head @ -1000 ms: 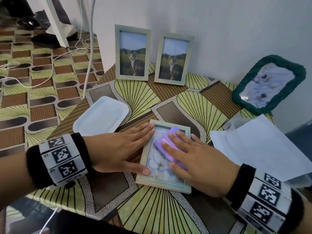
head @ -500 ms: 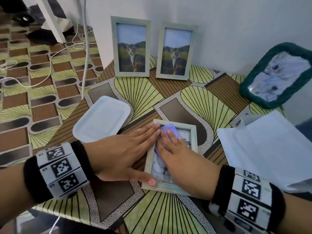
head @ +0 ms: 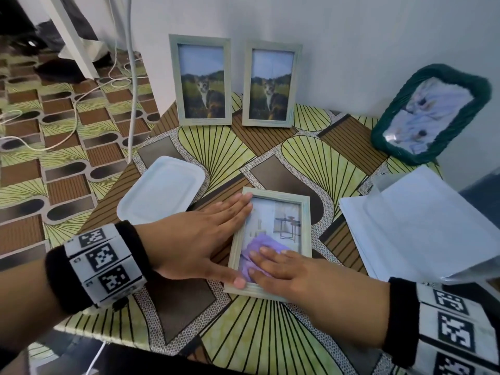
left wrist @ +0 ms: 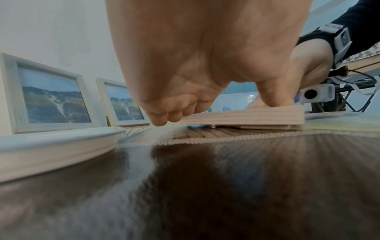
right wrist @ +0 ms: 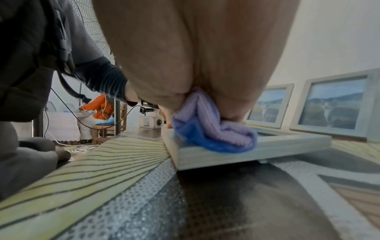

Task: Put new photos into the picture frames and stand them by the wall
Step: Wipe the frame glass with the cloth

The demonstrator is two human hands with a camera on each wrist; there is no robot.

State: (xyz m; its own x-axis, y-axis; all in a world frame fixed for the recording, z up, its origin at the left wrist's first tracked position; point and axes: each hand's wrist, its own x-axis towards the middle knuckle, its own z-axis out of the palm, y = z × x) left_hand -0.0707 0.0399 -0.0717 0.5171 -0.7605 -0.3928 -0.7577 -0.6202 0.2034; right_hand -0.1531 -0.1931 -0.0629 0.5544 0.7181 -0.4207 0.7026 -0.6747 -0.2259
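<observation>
Colours and patterns in front of you — greens, browns, pale wood.
Your tabletop [head: 305,158] carries yellow-green fans lined in black, brown striped panels and speckled grey borders. The flat picture frame [head: 305,212] is pale washed green, as are the two standing frames [head: 173,77] with brown-and-white cat photos under blue sky. The cloth [head: 254,255] is lilac — blue underneath. The woven frame [head: 384,125] is dark green; the tray [head: 162,190] white.

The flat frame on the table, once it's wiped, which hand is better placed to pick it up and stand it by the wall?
Probably the left hand: it lies bare along the frame's left edge, while the right hand presses the purple cloth on the glass.
</observation>
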